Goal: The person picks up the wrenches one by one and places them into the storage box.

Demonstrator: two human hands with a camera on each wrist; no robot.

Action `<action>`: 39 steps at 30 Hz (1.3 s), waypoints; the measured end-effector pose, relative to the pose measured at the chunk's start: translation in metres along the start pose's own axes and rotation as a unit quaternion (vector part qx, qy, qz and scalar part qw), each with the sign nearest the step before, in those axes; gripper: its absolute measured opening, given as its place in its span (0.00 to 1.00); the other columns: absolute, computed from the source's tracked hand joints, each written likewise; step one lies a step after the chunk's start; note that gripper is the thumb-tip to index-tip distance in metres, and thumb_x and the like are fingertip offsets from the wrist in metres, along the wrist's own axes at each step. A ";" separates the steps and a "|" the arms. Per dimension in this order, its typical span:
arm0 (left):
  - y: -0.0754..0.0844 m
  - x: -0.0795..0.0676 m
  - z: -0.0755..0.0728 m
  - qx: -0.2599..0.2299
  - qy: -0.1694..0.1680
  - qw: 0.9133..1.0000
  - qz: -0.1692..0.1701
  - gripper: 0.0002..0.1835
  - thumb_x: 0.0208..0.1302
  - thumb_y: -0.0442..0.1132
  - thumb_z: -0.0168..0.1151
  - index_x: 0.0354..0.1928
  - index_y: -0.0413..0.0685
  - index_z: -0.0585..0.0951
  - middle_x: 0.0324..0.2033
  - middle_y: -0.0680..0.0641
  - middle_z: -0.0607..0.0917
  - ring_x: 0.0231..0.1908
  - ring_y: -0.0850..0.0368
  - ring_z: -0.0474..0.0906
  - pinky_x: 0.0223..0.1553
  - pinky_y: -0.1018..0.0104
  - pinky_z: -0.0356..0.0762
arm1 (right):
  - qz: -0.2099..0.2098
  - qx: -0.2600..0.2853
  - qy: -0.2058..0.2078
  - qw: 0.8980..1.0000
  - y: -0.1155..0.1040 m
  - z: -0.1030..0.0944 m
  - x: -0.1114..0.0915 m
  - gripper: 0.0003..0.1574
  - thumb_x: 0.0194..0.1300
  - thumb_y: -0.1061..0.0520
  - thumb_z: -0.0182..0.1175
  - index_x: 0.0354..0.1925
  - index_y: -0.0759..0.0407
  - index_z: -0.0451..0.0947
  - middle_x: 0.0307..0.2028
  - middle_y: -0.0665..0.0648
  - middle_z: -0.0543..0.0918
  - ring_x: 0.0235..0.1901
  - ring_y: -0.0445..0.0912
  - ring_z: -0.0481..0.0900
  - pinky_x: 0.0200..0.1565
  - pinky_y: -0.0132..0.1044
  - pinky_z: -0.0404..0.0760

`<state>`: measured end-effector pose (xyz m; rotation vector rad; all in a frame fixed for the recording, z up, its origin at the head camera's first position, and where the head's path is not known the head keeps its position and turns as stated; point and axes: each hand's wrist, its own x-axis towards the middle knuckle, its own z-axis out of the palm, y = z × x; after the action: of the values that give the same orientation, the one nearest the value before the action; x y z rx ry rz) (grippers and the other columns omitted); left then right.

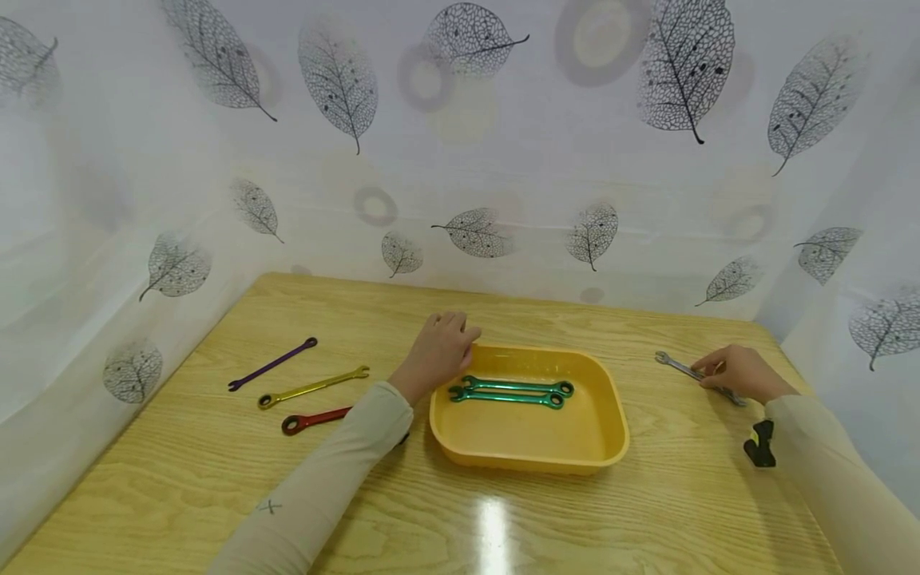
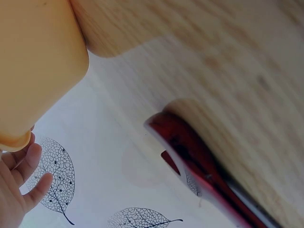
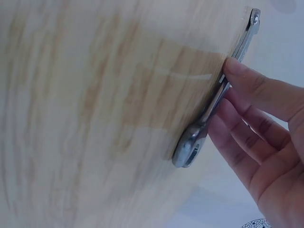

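Note:
My left hand [image 1: 442,350] grips the rim at the far left corner of a yellow plastic tray [image 1: 528,465]. Two green combination wrenches [image 1: 506,397] lie side by side inside the tray. To the tray's right, my right hand [image 1: 743,372] pinches a silver combination wrench [image 1: 674,363] by its shank. The right wrist view shows the thumb and fingertips on the middle of the silver wrench [image 3: 216,102], which lies close along the tabletop. In the left wrist view, the fingers [image 2: 31,159] meet the tray's lip [image 2: 16,141].
Left of the tray lie a purple wrench [image 1: 273,365], a yellow wrench [image 1: 315,388] and a red wrench [image 1: 316,419], the red one partly hidden by my left sleeve. A leaf-patterned white curtain [image 1: 503,168] rises behind the wooden table [image 1: 575,527].

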<state>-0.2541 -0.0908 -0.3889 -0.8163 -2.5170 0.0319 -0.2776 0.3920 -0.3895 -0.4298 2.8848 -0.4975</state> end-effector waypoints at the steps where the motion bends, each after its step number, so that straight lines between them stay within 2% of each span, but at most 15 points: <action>1: 0.000 0.000 0.000 0.000 -0.001 1.000 0.000 0.07 0.61 0.40 0.57 0.41 0.52 0.80 0.32 0.47 0.77 0.36 0.52 0.75 0.45 0.56 0.74 | 0.003 0.001 0.000 1.000 0.000 0.000 0.000 0.20 0.53 0.60 0.66 0.44 0.71 0.81 0.34 0.64 0.85 0.28 0.46 0.78 0.30 0.42 0.78; 6: -0.001 0.001 0.002 -0.001 -0.002 1.000 -0.003 0.08 0.61 0.40 0.57 0.41 0.53 0.80 0.32 0.47 0.76 0.36 0.52 0.74 0.45 0.56 0.74 | 0.016 0.003 -0.003 1.000 0.000 0.000 -0.001 0.19 0.53 0.60 0.66 0.42 0.72 0.81 0.38 0.69 0.84 0.31 0.52 0.82 0.33 0.46 0.80; 13: 0.000 0.000 0.000 -0.007 -0.001 1.000 -0.003 0.07 0.61 0.40 0.57 0.40 0.52 0.80 0.31 0.47 0.76 0.35 0.52 0.74 0.44 0.56 0.74 | 0.019 -0.002 -0.001 1.000 0.002 0.001 -0.002 0.18 0.52 0.62 0.66 0.41 0.73 0.81 0.36 0.69 0.84 0.30 0.51 0.81 0.33 0.46 0.80; 21: 0.001 0.000 -0.001 -0.011 -0.001 1.000 -0.006 0.07 0.61 0.40 0.57 0.40 0.52 0.80 0.32 0.47 0.76 0.36 0.53 0.74 0.45 0.55 0.74 | 0.014 -0.024 0.007 1.000 -0.001 0.004 -0.003 0.16 0.52 0.64 0.65 0.39 0.75 0.81 0.35 0.70 0.84 0.31 0.56 0.82 0.34 0.47 0.81; 34: 0.001 0.001 -0.004 -0.017 -0.014 1.000 -0.008 0.10 0.61 0.39 0.56 0.43 0.51 0.80 0.32 0.47 0.76 0.35 0.52 0.73 0.45 0.55 0.73 | 0.005 -0.032 0.021 0.999 -0.005 0.006 -0.004 0.12 0.53 0.67 0.64 0.37 0.75 0.82 0.32 0.69 0.85 0.27 0.52 0.82 0.31 0.45 0.81; 39: 0.002 0.000 -0.002 -0.021 -0.008 1.000 -0.004 0.08 0.61 0.38 0.56 0.42 0.50 0.80 0.31 0.46 0.75 0.34 0.52 0.73 0.44 0.56 0.73 | 0.007 -0.028 0.018 0.999 -0.004 0.006 -0.003 0.12 0.53 0.67 0.64 0.37 0.75 0.82 0.32 0.68 0.85 0.27 0.51 0.82 0.31 0.44 0.81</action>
<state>-0.2524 -0.0896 -0.3868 -0.8249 -2.5445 -0.0187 -0.2720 0.3876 -0.3932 -0.4133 2.9394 -0.4276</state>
